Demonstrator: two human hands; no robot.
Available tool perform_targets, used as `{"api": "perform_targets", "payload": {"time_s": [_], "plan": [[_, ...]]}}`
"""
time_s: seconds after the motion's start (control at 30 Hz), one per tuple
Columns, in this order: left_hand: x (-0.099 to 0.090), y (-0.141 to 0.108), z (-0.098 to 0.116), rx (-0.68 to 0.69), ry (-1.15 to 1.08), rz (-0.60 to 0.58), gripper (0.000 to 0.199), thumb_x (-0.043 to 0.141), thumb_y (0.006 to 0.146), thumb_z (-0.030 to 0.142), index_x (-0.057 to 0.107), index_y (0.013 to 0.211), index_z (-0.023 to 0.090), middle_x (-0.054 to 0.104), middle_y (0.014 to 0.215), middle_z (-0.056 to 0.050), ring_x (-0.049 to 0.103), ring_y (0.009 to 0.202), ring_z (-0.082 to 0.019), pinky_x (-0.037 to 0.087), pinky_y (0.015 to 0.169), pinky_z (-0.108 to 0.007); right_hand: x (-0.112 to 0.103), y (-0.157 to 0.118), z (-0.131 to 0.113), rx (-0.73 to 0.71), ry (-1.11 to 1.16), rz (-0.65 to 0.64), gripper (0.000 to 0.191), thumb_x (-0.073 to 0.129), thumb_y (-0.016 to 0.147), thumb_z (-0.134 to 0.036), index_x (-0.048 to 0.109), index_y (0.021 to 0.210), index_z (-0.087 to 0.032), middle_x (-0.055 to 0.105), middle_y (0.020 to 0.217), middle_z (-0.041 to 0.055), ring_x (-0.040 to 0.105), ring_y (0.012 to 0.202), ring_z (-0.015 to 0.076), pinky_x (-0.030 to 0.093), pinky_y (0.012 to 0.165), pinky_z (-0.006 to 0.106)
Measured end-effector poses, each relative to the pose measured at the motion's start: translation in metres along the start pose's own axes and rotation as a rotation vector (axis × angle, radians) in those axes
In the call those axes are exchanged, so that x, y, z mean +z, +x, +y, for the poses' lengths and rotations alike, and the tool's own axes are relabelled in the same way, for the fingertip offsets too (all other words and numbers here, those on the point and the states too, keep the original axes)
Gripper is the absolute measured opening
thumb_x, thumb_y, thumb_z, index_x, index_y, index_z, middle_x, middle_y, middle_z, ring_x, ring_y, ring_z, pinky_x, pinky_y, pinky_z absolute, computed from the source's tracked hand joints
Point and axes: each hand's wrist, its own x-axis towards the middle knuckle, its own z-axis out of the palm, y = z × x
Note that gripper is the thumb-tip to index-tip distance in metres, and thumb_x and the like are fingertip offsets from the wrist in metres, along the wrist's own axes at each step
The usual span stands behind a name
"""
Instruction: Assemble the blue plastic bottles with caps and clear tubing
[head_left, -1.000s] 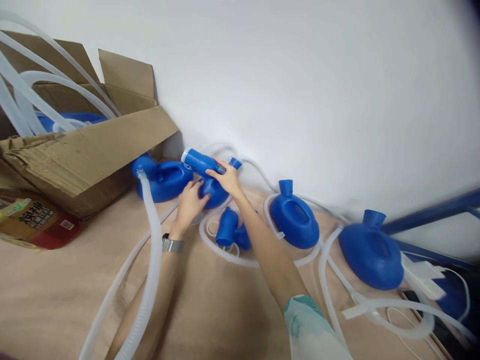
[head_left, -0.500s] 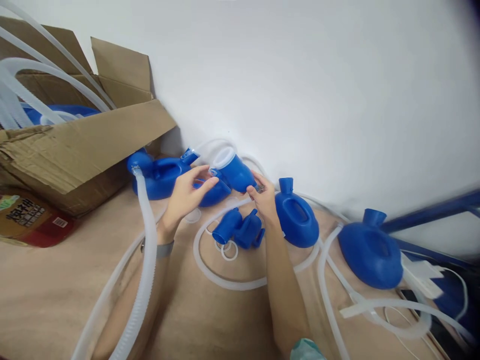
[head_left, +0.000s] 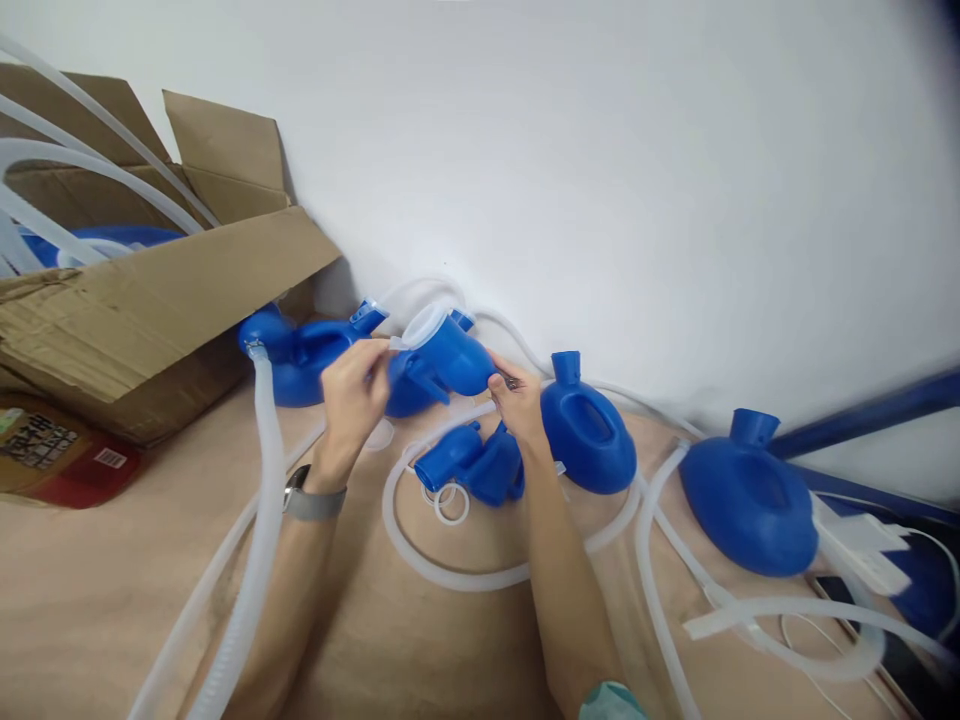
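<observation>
In front of the wall I hold a blue plastic cup-shaped spout piece (head_left: 456, 358), tilted, its wide mouth up and to the left. A translucent white lid (head_left: 424, 326) covers that mouth. My right hand (head_left: 519, 402) grips the piece's narrow lower end between thumb and fingers. My left hand (head_left: 355, 388) is closed in a pinch at the white tab on the lid's left edge. Under the held piece lie two more blue spout pieces (head_left: 448, 456) beside white rings (head_left: 451, 504). A blue bottle (head_left: 409, 385) is partly hidden behind my hands.
At left stands an open cardboard box (head_left: 165, 300) with hoses, beside a red-labelled jug (head_left: 75, 455). Blue bottles (head_left: 589, 435) stand right of my hands, another (head_left: 750, 505) farther right. Clear hoses (head_left: 465, 578) loop over the table. A white adapter (head_left: 862, 545) lies at the right edge.
My left hand has closed from spread fingers to a pinch at the lid's tab. The held spout piece has shifted slightly left and down and turned a little.
</observation>
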Motion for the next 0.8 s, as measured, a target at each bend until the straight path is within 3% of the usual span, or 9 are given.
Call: {"api": "perform_targets", "payload": {"time_s": [0.1,0.23,0.33,0.43,0.57,0.8], "plan": [[-0.014,0.006,-0.004,0.055,0.120,-0.032,0.027,0.051,0.107,0.027,0.077,0.105,0.020,0.081,0.112,-0.009,0.076,0.104,-0.024,0.059,0.096,-0.037,-0.003,0.000,0.001,-0.057,0.015,-0.005,0.073,0.077,0.077,-0.080,0.083,0.123,-0.023,0.083,0.112,0.0094,0.075,0.116,0.0327,0.060,0.106,0.046],[-0.021,0.011,0.005,0.085,0.077,-0.167,0.036,0.059,0.104,0.035,0.068,0.137,0.023,0.069,0.145,-0.011,0.063,0.136,-0.028,0.050,0.118,-0.045,-0.001,0.002,0.002,-0.037,0.033,0.022,0.072,0.076,0.077,-0.081,0.083,0.121,-0.025,0.083,0.116,0.0103,0.075,0.120,0.0332,0.060,0.107,0.048],[-0.015,0.009,0.009,0.054,0.006,-0.258,0.042,0.055,0.105,0.036,0.064,0.145,0.024,0.068,0.148,-0.009,0.063,0.138,-0.027,0.048,0.121,-0.046,0.004,0.002,0.000,-0.031,0.050,0.029,0.072,0.076,0.076,-0.082,0.084,0.119,-0.025,0.083,0.116,0.0107,0.075,0.119,0.0330,0.060,0.107,0.048],[-0.010,0.004,0.005,-0.022,-0.002,-0.266,0.048,0.044,0.104,0.025,0.063,0.148,0.024,0.069,0.147,-0.007,0.066,0.134,-0.026,0.052,0.118,-0.044,0.007,0.000,-0.004,-0.032,0.036,0.008,0.071,0.075,0.079,-0.080,0.082,0.122,-0.024,0.082,0.118,0.0109,0.075,0.120,0.0321,0.060,0.106,0.047],[-0.018,0.004,-0.003,-0.054,0.047,-0.357,0.059,0.044,0.091,0.013,0.070,0.143,0.024,0.076,0.136,-0.007,0.073,0.120,-0.027,0.058,0.105,-0.037,0.008,-0.002,-0.005,-0.029,0.003,-0.015,0.067,0.074,0.084,-0.075,0.079,0.128,-0.024,0.082,0.119,0.0102,0.076,0.115,0.0305,0.061,0.103,0.045],[-0.036,0.014,0.000,0.061,0.214,-0.608,0.068,0.046,0.077,0.006,0.075,0.134,0.027,0.082,0.096,-0.007,0.075,0.081,-0.027,0.052,0.072,-0.030,0.007,-0.001,0.007,-0.039,-0.091,0.063,0.054,0.052,0.102,-0.067,0.084,0.111,-0.024,0.082,0.101,0.0063,0.076,0.106,0.0273,0.060,0.099,0.042]]}}
